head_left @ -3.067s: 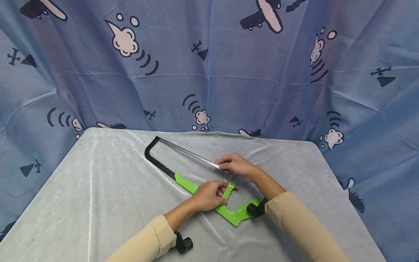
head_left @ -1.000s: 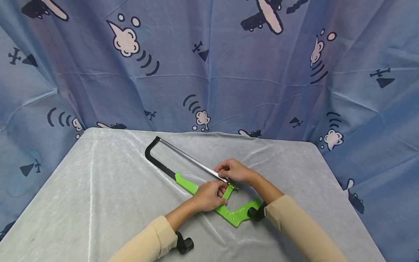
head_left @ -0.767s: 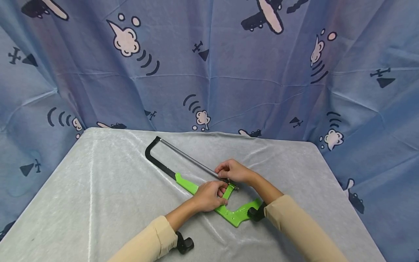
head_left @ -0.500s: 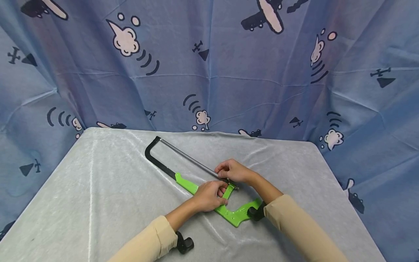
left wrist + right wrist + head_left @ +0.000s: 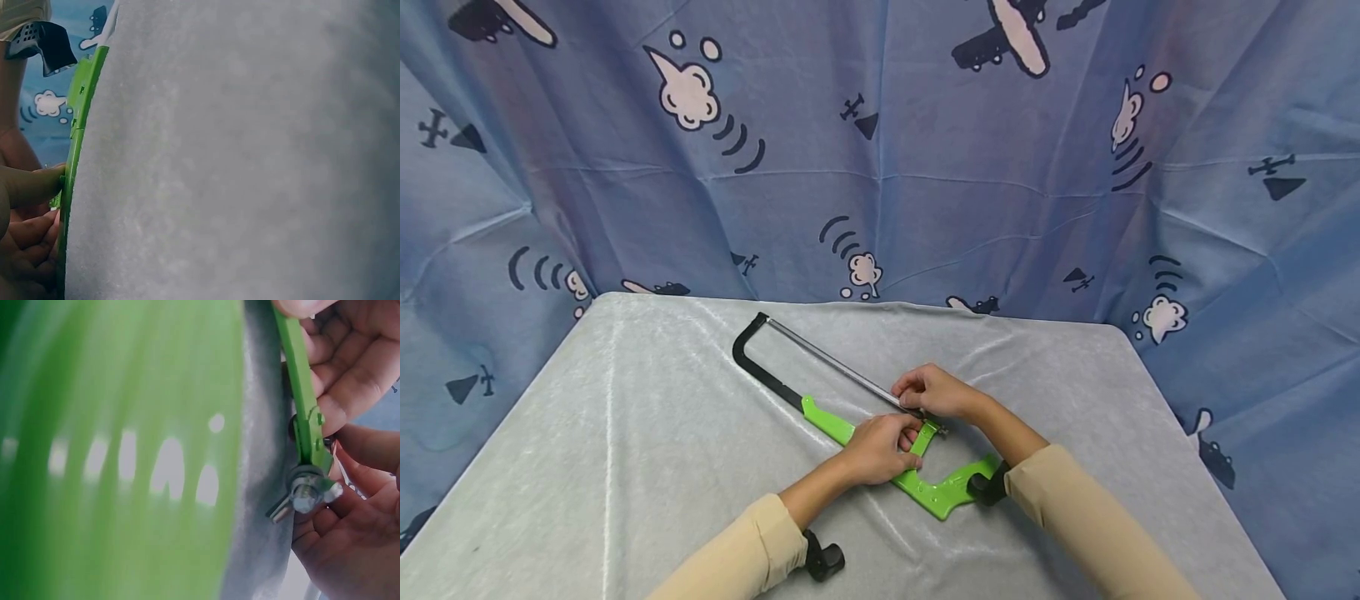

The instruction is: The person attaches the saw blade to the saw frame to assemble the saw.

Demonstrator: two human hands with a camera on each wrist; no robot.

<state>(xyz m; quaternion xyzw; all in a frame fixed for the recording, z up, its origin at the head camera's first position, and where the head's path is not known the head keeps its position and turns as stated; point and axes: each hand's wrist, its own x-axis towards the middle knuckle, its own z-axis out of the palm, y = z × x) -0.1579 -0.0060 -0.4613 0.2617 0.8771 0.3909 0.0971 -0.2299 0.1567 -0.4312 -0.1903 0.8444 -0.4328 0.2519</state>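
Note:
A hacksaw with a green-and-black frame (image 5: 826, 422) lies diagonally on the cloth, its green handle (image 5: 951, 493) toward the near right. My left hand (image 5: 874, 451) grips the frame around its short green post, thumb and fingers on either side. With thumb and fingertips, my right hand (image 5: 942, 392) pinches the near end of the silver blade (image 5: 835, 361), right at the top of that post. The blade's far end meets the black tip of the frame. In the right wrist view, a metal wing nut (image 5: 304, 495) sits on the post's end; my fingers partly hide the blade there.
A pale grey velvety cloth (image 5: 647, 467) covers the table. Behind it hangs a blue curtain (image 5: 970, 225) with printed planes and clouds. Black wrist mounts sit at both sleeves; the right mount (image 5: 988, 485) overlaps the saw's handle end in the head view.
Since about three seconds ago, my right hand has brought the blade's near end down to the green post. Over the last second both hands and the saw stay nearly still.

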